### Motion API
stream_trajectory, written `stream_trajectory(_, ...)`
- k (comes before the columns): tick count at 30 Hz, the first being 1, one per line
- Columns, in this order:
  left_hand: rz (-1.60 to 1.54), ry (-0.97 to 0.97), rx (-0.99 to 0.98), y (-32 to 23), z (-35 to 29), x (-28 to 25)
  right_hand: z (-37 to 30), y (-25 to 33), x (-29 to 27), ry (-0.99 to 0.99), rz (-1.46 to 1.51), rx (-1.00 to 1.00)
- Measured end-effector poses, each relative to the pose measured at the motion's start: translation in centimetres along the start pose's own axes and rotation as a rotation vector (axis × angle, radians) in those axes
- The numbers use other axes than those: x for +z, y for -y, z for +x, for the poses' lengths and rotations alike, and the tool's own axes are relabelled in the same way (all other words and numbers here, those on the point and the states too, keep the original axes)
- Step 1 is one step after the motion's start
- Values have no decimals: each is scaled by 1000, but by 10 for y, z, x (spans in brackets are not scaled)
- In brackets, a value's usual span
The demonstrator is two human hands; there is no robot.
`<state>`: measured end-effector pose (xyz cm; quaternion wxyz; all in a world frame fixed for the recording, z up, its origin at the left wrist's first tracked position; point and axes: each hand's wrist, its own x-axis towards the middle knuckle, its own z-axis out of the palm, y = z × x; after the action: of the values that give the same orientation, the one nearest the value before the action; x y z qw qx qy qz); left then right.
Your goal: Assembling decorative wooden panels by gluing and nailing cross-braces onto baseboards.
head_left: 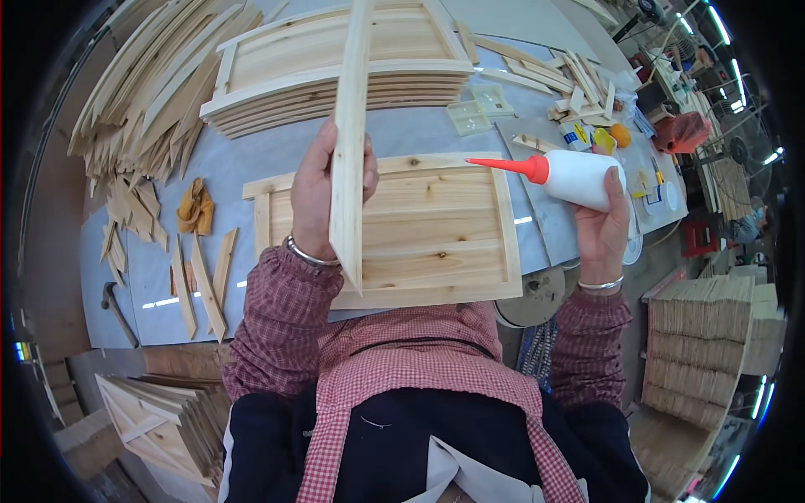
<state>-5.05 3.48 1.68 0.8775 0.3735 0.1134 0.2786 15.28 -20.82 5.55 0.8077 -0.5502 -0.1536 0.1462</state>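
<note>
A: Head view: where is there room to move?
B: The panel [428,226] lies flat at the table's [228,172] front edge, close to the apron [411,327]. Bare tabletop runs left of it to the cloth [194,214], and a narrow strip parts its far edge from the stack [335,96].
A: And the hands?
B: The left hand [323,180] grips one slat [350,163], thumb on one side and fingers on the other, up over the panel. The right hand [604,220] is wrapped round the bottle [579,178], its nozzle [507,166] pointing left over the panel's far right corner.
A: Count for me.
B: One panel in front, one slat held, one bottle, one hammer [117,312] near the left edge, three loose slats [208,289] by the cloth. The stack holds several panels, too tightly layered to count surely; so is the slat heap [151,92].
A: Containers?
B: The bottle is white; I can't tell what's in it. Two clear trays [468,118] sit beside the stack, and a white tub [662,199] stands far right, its contents too small to make out.
</note>
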Motion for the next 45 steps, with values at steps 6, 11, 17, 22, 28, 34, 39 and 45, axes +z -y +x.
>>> stream_trajectory(6, -22, -8, 24, 6, 8, 16, -24, -19, 17, 33, 180, 175)
stream_trajectory(11, -108, 11, 0, 11, 14, 17, -41, -25, 31, 103, 176, 231)
stream_trajectory(17, -189, -66, -48, 8, 14, 22, -54, -27, 42, 104, 159, 181)
stream_trajectory(22, -197, 9, -17, 9, 16, 16, -64, -20, 53, 115, 129, 117)
stream_trajectory(28, -230, -7, -10, 9, 19, 17, -71, -14, 55, 146, 56, 32)
stream_trajectory(34, -250, -1, 8, 9, 21, 18, -72, -13, 53, 148, -9, -8)
stream_trajectory(39, -265, 14, 0, 8, 20, 22, -72, -13, 49, 169, -22, -52)
stream_trajectory(45, -231, 19, -7, 10, 19, 18, -68, -7, 44, 220, -110, -201)
